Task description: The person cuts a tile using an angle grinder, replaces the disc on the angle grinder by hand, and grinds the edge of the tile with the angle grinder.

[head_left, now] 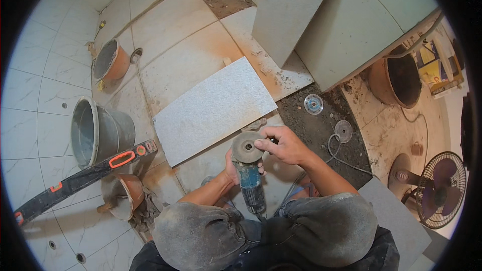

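Note:
In front of my knees I hold a blue-green angle grinder (249,185), its dark body pointing down toward my lap. My left hand (231,169) is wrapped round its head from the left, with fingertips showing on the other side. A worn grey disc (239,151) lies face up over the grinder's head. My right hand (285,145) pinches this disc's right edge, thumb on top and fingers underneath. A small dark piece shows beside those fingers, too hidden to name. Just beyond lies a pale grey rectangular tile (216,105), flat on the floor.
On the dirt to the right lie a blue-centred cutting blade (314,104), a grey disc (343,131) and a cable. Buckets (118,129) and a long spirit level (90,178) stand left. A fan (441,190) is at right; a large tile (293,10) leans at the back.

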Action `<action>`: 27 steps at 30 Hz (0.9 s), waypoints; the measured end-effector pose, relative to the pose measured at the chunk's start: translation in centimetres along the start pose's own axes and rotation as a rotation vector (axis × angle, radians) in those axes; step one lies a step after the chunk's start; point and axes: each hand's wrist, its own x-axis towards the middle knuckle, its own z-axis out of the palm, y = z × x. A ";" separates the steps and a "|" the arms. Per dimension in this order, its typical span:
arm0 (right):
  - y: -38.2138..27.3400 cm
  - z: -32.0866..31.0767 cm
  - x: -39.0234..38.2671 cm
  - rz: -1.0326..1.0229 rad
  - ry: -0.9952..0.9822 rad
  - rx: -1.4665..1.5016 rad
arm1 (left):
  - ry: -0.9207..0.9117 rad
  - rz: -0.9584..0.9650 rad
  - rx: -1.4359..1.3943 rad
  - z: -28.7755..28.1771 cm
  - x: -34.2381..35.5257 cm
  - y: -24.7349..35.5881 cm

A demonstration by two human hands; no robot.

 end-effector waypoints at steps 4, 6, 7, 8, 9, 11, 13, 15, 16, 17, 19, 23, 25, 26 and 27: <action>0.8 -0.7 0.0 0.043 0.001 0.048 | -0.043 -0.044 -0.047 0.2 0.0 -0.1; 0.7 -1.0 0.0 0.037 -0.006 0.036 | -0.047 -0.060 -0.069 0.0 0.1 -0.2; 0.5 -1.0 0.1 0.034 -0.017 0.013 | -0.093 -0.079 -0.066 -0.1 0.1 -0.2; 0.4 -1.0 0.2 0.030 -0.029 -0.010 | -0.139 -0.098 -0.063 -0.3 0.1 -0.2; 0.4 -0.8 0.4 0.032 -0.033 -0.009 | -0.137 -0.096 -0.066 -0.5 0.0 -0.3; 0.3 -0.7 0.7 -0.013 -0.052 0.036 | -0.192 -0.132 -0.085 -0.5 0.2 -0.4; -0.6 -0.8 1.0 -0.005 -0.052 0.001 | -0.193 -0.138 -0.092 -0.9 0.3 -0.5; -1.3 -0.9 1.5 0.000 -0.054 -0.029 | -0.190 -0.141 -0.098 -1.5 0.2 -0.5; -1.5 -1.1 1.7 -0.038 -0.088 -0.067 | -0.208 -0.159 -0.100 -1.6 0.3 -0.6; -1.7 -1.4 1.8 -0.076 -0.123 -0.105 | -0.226 -0.178 -0.102 -1.8 0.4 -0.6; -1.9 -1.9 2.1 -0.106 -0.151 -0.159 | -0.238 -0.185 -0.092 -1.9 0.3 -0.7; -2.3 -3.1 2.4 -0.168 -0.229 -0.289 | -0.249 -0.217 -0.103 -1.2 0.5 -0.4; -2.4 -3.2 2.4 -0.190 -0.228 -0.330 | -0.243 -0.224 -0.108 -0.8 0.4 -0.5; -2.4 -3.1 2.4 -0.213 -0.229 -0.367 | -0.234 -0.230 -0.112 -0.8 0.3 -0.6; -2.3 -3.1 2.4 -0.213 -0.231 -0.367 | -0.234 -0.229 -0.113 -0.9 0.3 -0.7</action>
